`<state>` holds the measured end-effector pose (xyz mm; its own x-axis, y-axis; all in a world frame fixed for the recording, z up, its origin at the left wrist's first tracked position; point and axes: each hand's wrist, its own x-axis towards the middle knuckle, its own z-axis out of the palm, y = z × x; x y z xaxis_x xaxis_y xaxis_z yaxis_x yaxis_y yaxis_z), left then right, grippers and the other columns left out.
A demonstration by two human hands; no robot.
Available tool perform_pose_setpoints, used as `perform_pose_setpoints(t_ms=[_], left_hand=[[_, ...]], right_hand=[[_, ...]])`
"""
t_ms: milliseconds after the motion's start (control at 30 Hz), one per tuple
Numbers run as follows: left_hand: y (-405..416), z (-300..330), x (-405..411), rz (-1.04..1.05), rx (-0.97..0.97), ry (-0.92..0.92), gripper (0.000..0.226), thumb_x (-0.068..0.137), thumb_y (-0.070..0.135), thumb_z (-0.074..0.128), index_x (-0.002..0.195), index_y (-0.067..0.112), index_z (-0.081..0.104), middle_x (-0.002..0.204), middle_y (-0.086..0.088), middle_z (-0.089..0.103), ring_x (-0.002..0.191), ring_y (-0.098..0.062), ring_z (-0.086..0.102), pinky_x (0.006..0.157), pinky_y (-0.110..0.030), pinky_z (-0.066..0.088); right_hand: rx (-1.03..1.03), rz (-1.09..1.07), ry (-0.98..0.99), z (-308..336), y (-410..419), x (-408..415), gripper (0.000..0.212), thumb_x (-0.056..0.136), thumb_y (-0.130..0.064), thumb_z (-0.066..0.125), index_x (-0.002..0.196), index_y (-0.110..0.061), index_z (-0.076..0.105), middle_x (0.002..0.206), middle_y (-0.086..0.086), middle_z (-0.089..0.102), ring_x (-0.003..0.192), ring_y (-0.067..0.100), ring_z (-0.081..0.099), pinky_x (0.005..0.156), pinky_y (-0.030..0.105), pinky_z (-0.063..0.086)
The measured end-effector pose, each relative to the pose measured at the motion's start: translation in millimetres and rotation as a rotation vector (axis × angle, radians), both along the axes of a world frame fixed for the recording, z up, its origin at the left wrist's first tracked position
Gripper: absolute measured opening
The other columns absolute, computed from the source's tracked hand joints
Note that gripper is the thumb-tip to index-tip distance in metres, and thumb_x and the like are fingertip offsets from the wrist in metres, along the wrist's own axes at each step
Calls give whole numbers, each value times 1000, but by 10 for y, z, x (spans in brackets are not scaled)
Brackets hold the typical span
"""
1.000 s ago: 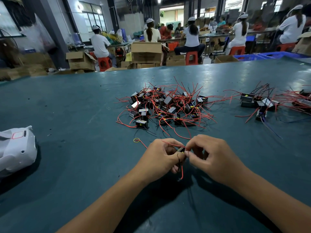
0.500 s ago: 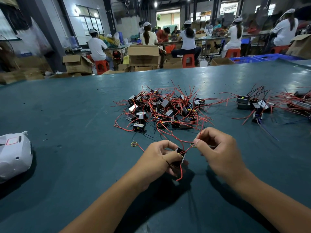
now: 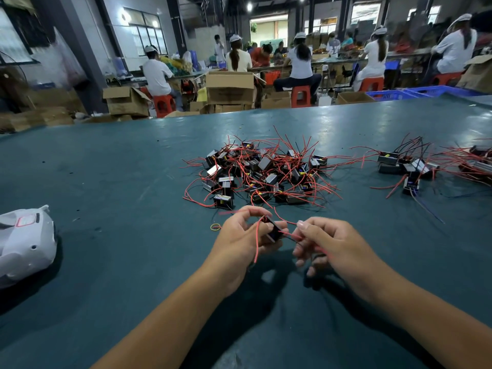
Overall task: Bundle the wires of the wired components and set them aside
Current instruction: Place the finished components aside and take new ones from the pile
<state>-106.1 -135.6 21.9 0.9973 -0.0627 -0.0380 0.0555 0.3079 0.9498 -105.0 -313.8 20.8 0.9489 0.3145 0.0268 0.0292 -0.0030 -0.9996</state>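
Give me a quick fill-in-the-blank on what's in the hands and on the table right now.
1. The left hand holds a small black ____.
2. The right hand pinches a ____ wire coming off the part.
3. The yellow rubber band lies on the table just to the ____ of the left hand.
4. The white plastic bag sits at the table's ____ edge.

Missing words: part; red; left; left

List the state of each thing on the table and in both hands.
Left hand: grips the component.
Right hand: pinches a red wire.
Component: held, wires loose.
Rubber band: lying unused.
Centre pile: tangled, unbundled.
Right group: set apart, wires splayed.
White bag: crumpled.
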Motion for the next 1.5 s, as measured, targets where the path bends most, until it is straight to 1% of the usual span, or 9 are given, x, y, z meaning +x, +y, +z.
perform_pose_setpoints(t_ms=[167, 333, 467, 633, 833, 933, 1033, 1300, 1500], left_hand=[[-5, -71, 18, 5, 232, -43, 10, 98, 5, 58, 102, 12, 51, 87, -18, 71, 76, -26, 69, 65, -31, 58], [33, -132, 33, -21, 494, -126, 17, 99, 23, 61, 106, 15, 47, 89, -16, 74, 83, -24, 73, 68, -31, 56], [114, -184, 27, -3, 990, -332, 22, 95, 49, 60, 98, 34, 44, 82, 3, 67, 68, -7, 58, 63, -26, 46], [219, -153, 76, -34, 1183, -453, 23, 90, 47, 68, 89, 27, 56, 86, 10, 60, 77, -6, 54, 67, -25, 47], [294, -137, 130, -111, 1174, -432, 22, 86, 46, 74, 83, 28, 63, 77, 11, 63, 70, -2, 55, 63, -20, 45], [382, -79, 131, -269, 1129, -386, 20, 82, 43, 79, 93, 30, 68, 87, 13, 68, 77, -5, 62, 74, -28, 54], [458, -12, 97, -458, 1060, -302, 32, 80, 40, 82, 108, 34, 68, 91, 24, 67, 76, 3, 61, 76, -15, 51], [532, 83, 52, -564, 1088, -275, 47, 73, 37, 88, 113, 41, 64, 102, 21, 68, 87, -2, 66, 82, -23, 55], [607, 146, 54, -528, 1164, -318, 25, 93, 20, 68, 115, 33, 68, 99, 19, 68, 85, -8, 65, 80, -27, 55]], right_hand=[[181, 65, 153, -1, 13, 6, 34, 99, -20, 48, 80, -9, 74, 73, 18, 65, 58, 25, 62, 44, 28, 50], [171, 66, 192, 32, -67, 59, 38, 74, -47, 66, 78, -10, 77, 69, 12, 64, 55, 23, 62, 42, 27, 48], [44, 58, 143, -15, -131, 97, 19, 90, -13, 62, 75, -11, 73, 68, 14, 63, 54, 23, 61, 42, 27, 47], [-235, 34, 128, -22, -239, 163, 15, 91, -1, 54, 87, -4, 68, 62, 9, 62, 48, 20, 54, 41, 25, 44], [-364, 26, 21, -12, -305, 239, 11, 92, -2, 58, 92, -7, 68, 64, 6, 65, 49, 17, 55, 41, 26, 44], [-302, 20, 35, -13, -319, 255, 14, 92, 1, 54, 91, -6, 65, 68, 8, 67, 54, 18, 59, 43, 27, 46], [-225, 31, 69, -10, -324, 261, 14, 93, 3, 51, 90, -4, 64, 73, 11, 69, 56, 18, 60, 44, 27, 47], [-126, -46, 32, -23, -305, 254, 9, 92, -4, 61, 87, -6, 68, 70, 9, 67, 55, 16, 58, 46, 25, 46], [-12, -45, 65, 4, -304, 265, 18, 93, -14, 62, 78, -14, 72, 73, 10, 67, 59, 15, 60, 48, 25, 49]])
